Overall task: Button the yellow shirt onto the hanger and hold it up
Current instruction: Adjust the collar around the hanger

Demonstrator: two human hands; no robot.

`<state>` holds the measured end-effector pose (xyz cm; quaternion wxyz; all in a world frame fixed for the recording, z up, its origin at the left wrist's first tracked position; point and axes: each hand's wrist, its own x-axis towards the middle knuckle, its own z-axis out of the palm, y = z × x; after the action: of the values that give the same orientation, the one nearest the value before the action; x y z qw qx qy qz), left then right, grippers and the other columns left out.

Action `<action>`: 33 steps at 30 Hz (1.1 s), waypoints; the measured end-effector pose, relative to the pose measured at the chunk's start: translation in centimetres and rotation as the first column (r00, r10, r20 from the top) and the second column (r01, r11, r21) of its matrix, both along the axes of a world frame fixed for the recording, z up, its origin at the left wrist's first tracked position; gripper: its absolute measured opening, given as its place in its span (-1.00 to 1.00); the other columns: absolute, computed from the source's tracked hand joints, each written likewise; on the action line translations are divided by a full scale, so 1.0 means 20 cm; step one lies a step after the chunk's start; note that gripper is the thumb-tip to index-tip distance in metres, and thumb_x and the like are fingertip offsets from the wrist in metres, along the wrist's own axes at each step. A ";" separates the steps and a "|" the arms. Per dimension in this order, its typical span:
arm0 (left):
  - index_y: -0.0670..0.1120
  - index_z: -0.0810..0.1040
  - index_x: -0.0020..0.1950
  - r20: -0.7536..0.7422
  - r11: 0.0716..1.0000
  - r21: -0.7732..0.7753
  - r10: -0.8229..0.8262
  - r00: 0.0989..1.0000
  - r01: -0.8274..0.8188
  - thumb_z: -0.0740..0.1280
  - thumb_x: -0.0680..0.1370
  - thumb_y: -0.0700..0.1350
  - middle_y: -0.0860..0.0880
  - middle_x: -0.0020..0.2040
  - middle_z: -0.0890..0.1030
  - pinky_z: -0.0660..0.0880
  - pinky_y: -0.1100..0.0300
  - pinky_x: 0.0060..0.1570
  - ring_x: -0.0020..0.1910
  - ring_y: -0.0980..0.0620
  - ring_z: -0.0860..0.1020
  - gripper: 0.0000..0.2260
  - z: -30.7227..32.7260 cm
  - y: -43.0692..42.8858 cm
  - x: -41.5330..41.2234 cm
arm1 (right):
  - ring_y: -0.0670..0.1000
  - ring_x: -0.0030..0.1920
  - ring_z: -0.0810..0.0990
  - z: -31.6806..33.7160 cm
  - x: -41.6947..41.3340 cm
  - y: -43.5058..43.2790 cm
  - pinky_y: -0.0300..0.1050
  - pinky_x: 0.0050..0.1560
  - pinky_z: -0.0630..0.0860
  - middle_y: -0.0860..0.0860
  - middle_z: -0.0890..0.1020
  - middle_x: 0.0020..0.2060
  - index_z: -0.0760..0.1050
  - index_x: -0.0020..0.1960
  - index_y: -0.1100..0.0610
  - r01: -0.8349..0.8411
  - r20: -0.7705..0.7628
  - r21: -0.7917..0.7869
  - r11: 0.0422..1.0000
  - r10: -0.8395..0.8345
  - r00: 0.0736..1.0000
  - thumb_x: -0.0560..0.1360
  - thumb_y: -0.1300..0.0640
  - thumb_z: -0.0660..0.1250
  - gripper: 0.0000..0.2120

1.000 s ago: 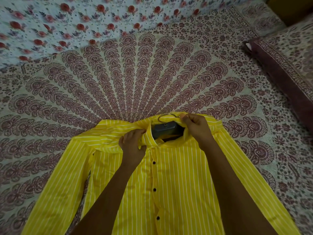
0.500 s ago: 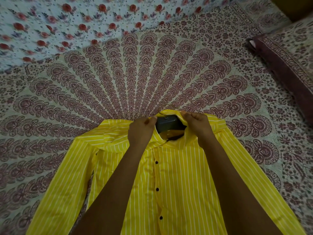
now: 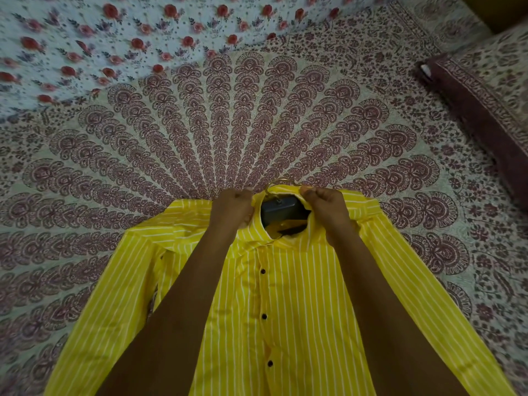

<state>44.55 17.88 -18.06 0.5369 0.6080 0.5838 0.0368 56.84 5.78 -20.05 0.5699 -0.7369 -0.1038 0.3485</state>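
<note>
The yellow shirt [image 3: 300, 295] with thin white stripes lies face up on the bed, its front closed by dark buttons [image 3: 264, 316], sleeves spread to both sides. Inside the neck opening shows the dark grey hanger [image 3: 283, 214], and its metal hook [image 3: 278, 182] pokes out past the collar. My left hand [image 3: 233, 210] pinches the left side of the collar. My right hand [image 3: 325, 207] pinches the right side of the collar, close to the hook. Both forearms cover much of the shirt's upper front.
The bed wears a cream sheet [image 3: 257, 124] printed with maroon fan motifs. A white cloth with red flowers [image 3: 114, 38] lies along the far left. A maroon-edged pillow [image 3: 491, 90] sits at the right.
My left hand has moved up from the placket below the collar to the collar's left edge. My right hand has stayed at the collar near the hook.
</note>
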 end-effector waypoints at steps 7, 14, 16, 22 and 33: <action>-0.33 0.62 -0.25 -0.029 0.953 0.127 -0.275 0.961 0.276 0.42 0.39 -0.08 -0.37 -0.30 0.57 0.57 -0.17 -0.07 -0.30 -0.10 0.54 -0.73 0.06 -0.07 -0.05 | 0.07 -0.21 0.43 -0.01 -0.01 0.01 -0.03 -0.15 0.33 0.18 0.49 -0.29 0.45 -0.18 0.52 -0.012 -0.032 -0.028 1.000 0.012 0.999 0.51 0.13 0.32 -0.61; -0.25 0.59 -0.11 -0.191 0.927 0.274 -0.207 0.959 0.255 0.22 0.54 -0.19 -0.28 -0.05 0.62 0.42 0.07 -0.13 -0.02 -0.24 0.55 -0.81 0.04 -0.15 -0.07 | 0.03 -0.28 0.35 0.01 -0.06 -0.05 -0.13 -0.20 0.29 0.13 0.42 -0.38 0.49 -0.28 0.37 -0.023 -0.055 -0.020 1.000 0.022 0.998 0.51 0.18 0.31 -0.72; -0.32 0.52 -0.01 -0.124 0.969 0.188 -0.141 0.982 0.163 0.11 0.60 -0.21 -0.35 0.04 0.55 0.40 0.01 -0.08 0.06 -0.28 0.50 -0.76 0.03 -0.14 -0.06 | -0.04 -0.31 0.43 0.02 -0.07 -0.04 -0.18 -0.24 0.33 0.07 0.49 -0.44 0.49 -0.34 0.23 -0.022 -0.063 -0.023 0.999 0.021 0.998 0.51 0.21 0.30 -0.75; -0.09 0.37 0.09 0.134 0.989 -0.119 -0.074 0.988 0.090 0.21 0.58 -0.12 -0.01 0.08 0.42 0.26 0.20 0.00 0.07 0.06 0.38 -0.89 0.08 -0.13 -0.06 | 0.17 -0.24 0.49 0.03 -0.06 -0.02 -0.08 -0.16 0.34 0.33 0.55 -0.26 0.52 -0.28 0.32 0.035 -0.088 0.005 0.999 -0.035 0.995 0.50 0.22 0.31 -0.77; -0.13 0.56 0.15 0.123 0.968 -0.233 -0.069 0.990 0.097 0.31 0.54 -0.12 -0.04 -0.05 0.60 0.38 0.16 -0.03 -0.07 0.06 0.50 -0.79 0.09 0.04 -0.13 | 0.07 -0.04 0.65 0.06 -0.01 -0.03 -0.17 -0.09 0.55 0.30 0.65 -0.16 0.49 -0.23 0.46 -0.078 -0.131 0.032 0.996 0.081 0.988 0.49 0.18 0.33 -0.69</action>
<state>41.97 18.74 -16.28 0.6395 0.5600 0.5263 -0.0212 56.68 5.10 -18.88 0.5710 -0.6999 -0.0997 0.4174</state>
